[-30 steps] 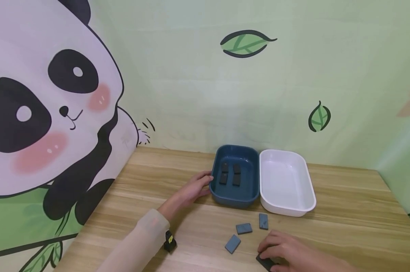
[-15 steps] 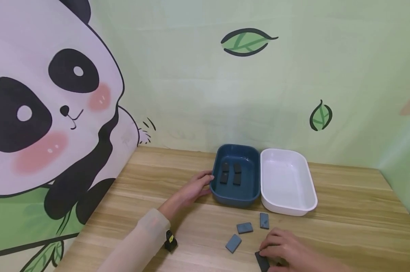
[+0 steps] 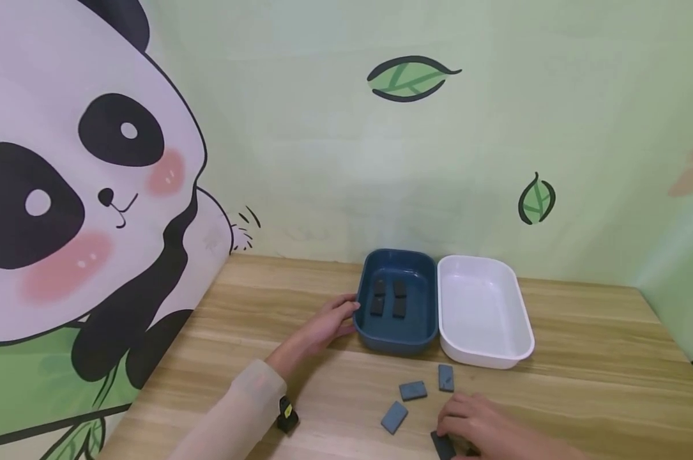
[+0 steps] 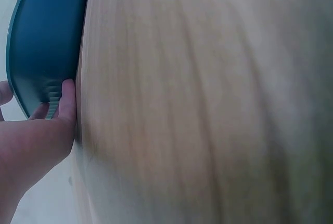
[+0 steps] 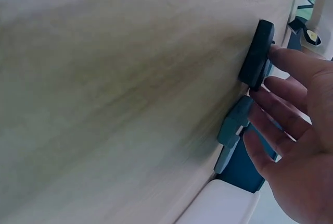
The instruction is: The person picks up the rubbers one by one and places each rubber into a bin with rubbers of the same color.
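Note:
My left hand (image 3: 326, 324) holds the left side of the dark blue tray (image 3: 400, 347). In the left wrist view its fingers (image 4: 67, 104) reach low along the tray's outer wall (image 4: 49, 31), near the tabletop. Several black rectangular blocks (image 3: 400, 308) lie inside that tray. At the front right, my right hand (image 3: 475, 421) pinches another black block (image 3: 442, 445) close over the table. The right wrist view shows the thumb (image 5: 291, 60) and fingertips along this block's edge (image 5: 257, 52). Three blue-grey blocks (image 3: 413, 390) lie between this hand and the trays.
A white tray (image 3: 487, 358) stands right against the blue one, both near the back wall. The wooden tabletop (image 3: 599, 383) runs beneath everything. A small black device with a yellow mark (image 3: 287, 414) is by the left sleeve (image 3: 237, 409). A panda-print backdrop (image 3: 300, 128) closes off the back.
The black block by my right hand has turned slightly, and more of its top shows beside the fingers. My left hand keeps its hold on the blue tray. The head view shifts slightly.

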Tool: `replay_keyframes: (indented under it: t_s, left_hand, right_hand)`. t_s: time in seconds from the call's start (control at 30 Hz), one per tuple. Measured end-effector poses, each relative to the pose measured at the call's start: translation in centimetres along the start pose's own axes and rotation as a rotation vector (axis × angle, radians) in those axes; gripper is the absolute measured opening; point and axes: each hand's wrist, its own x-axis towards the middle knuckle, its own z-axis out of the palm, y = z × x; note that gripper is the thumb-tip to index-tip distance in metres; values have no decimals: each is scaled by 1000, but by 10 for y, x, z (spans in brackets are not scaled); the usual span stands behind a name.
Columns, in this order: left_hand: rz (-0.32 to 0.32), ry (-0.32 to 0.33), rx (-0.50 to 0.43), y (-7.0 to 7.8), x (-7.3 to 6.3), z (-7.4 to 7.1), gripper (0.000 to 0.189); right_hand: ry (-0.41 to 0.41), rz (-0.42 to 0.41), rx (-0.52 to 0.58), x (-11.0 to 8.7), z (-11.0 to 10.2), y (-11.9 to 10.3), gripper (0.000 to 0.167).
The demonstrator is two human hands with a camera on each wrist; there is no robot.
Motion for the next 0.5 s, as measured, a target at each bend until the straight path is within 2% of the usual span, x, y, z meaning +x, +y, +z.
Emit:
replay_keyframes:
  t_s: [0.07,0.17,0.27,0.5]
  left_hand:
    - [-2,3,-1,0,-1,-1,58]
    - [7,2,2,0,-2,-2,58]
    - [22,-3,6,-1,-2,-2,59]
    - [13,-2,4,-1,-1,-1,58]
  right_hand:
    - [7,-1,6,2,-2,-1,21]
    - [19,40,59,6,-10,-5,22]
    - [69,65,82,10,-19,-8,26]
    - [298,3,-90,28,-33,-7,25]
